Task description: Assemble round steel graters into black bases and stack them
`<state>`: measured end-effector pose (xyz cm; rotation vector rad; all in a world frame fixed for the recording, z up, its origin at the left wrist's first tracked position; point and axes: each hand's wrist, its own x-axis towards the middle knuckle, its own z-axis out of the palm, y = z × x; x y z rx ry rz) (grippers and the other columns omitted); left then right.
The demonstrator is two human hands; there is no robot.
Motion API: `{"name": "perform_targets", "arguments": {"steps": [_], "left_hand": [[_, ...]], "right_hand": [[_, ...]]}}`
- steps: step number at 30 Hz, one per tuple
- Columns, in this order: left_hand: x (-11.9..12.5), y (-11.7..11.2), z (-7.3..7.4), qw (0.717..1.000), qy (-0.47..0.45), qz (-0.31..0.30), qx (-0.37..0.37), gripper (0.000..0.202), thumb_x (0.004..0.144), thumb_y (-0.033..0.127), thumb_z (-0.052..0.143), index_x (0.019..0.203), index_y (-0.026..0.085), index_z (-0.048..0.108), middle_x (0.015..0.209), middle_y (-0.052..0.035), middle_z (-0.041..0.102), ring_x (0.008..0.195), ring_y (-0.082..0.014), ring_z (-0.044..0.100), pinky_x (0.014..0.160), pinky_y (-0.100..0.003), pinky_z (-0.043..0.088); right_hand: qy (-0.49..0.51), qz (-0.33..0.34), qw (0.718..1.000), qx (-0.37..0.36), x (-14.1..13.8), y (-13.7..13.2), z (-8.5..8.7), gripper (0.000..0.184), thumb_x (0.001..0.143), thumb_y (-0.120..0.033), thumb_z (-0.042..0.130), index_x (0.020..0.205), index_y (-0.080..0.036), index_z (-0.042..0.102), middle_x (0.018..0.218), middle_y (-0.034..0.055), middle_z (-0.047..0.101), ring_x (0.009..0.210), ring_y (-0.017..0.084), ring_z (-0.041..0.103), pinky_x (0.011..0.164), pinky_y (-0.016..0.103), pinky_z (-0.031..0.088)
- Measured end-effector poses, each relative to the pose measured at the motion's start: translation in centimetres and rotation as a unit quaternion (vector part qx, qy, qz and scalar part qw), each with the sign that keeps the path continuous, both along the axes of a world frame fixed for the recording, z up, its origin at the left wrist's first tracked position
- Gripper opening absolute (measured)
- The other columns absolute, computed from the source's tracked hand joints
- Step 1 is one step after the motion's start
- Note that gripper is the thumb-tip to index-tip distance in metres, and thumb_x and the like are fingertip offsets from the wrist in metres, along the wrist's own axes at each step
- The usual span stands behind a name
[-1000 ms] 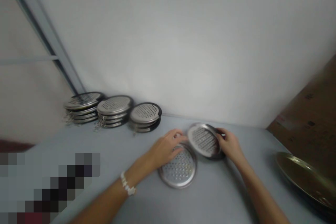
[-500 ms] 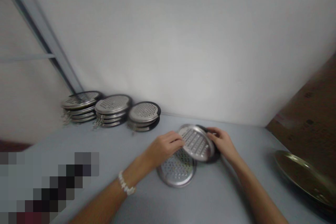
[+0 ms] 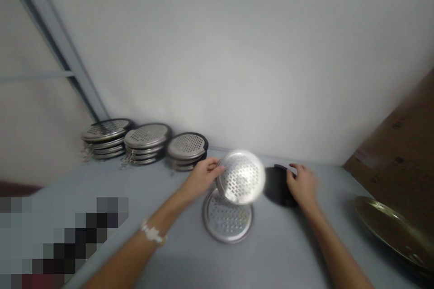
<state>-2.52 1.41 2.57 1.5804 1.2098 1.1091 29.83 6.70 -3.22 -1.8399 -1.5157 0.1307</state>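
Observation:
My left hand [image 3: 202,176] grips the left rim of a round perforated metal disc [image 3: 241,177] and holds it tilted up, facing me, above the table. Below it a second perforated metal disc [image 3: 228,219] lies flat on the grey table [image 3: 278,244]. My right hand [image 3: 303,184] rests on a black round part [image 3: 276,185] lying on the table to the right of the raised disc; its fingers are curled over the part's far edge.
Three stacks of perforated discs [image 3: 145,142] stand along the white wall at the back left. A large shallow metal pan [image 3: 393,230] lies at the right edge, beside a brown cardboard box [image 3: 403,153]. A blurred-out patch covers the lower left.
The upper disc has come off the black part and moved left and up in my left hand, tilting toward me. My right hand let go of the disc and stays on the black part.

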Motion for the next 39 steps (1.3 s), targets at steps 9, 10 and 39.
{"name": "perform_targets", "arguments": {"steps": [9, 10, 39], "left_hand": [[-2.5, 0.8, -2.3, 0.972, 0.072, -0.136, -0.179, 0.033, 0.081, 0.037, 0.063, 0.096, 0.01, 0.072, 0.092, -0.0096, 0.075, 0.081, -0.02, 0.064, 0.072, -0.029, 0.047], [-2.6, 0.8, -2.3, 0.972, 0.078, -0.128, -0.18, 0.034, 0.081, 0.037, 0.063, 0.101, 0.01, 0.07, 0.089, -0.0084, 0.074, 0.081, -0.02, 0.064, 0.072, -0.029, 0.047], [-0.7, -0.7, -1.8, 0.937, 0.343, -0.066, 0.018, 0.023, 0.083, 0.035, 0.067, 0.097, 0.017, 0.067, 0.091, -0.0043, 0.069, 0.084, -0.0197, 0.061, 0.072, -0.027, 0.043]], "right_hand": [[-0.099, 0.175, 0.966, 0.16, -6.5, -4.1, 2.5, 0.031, 0.094, -0.029, 0.046, 0.119, -0.019, 0.06, 0.117, 0.0138, 0.061, 0.113, 0.032, 0.052, 0.099, 0.051, 0.039], [-0.089, 0.202, 0.963, 0.157, -7.1, -4.5, 2.5, 0.03, 0.094, -0.03, 0.046, 0.118, -0.019, 0.06, 0.116, 0.0134, 0.061, 0.112, 0.031, 0.052, 0.1, 0.051, 0.039], [-0.102, 0.494, 0.848, -0.16, -9.3, -8.8, 0.8, 0.138, 0.045, -0.075, 0.082, 0.157, -0.022, 0.022, 0.161, 0.0205, 0.015, 0.147, 0.043, 0.016, 0.118, 0.057, 0.018]]}}
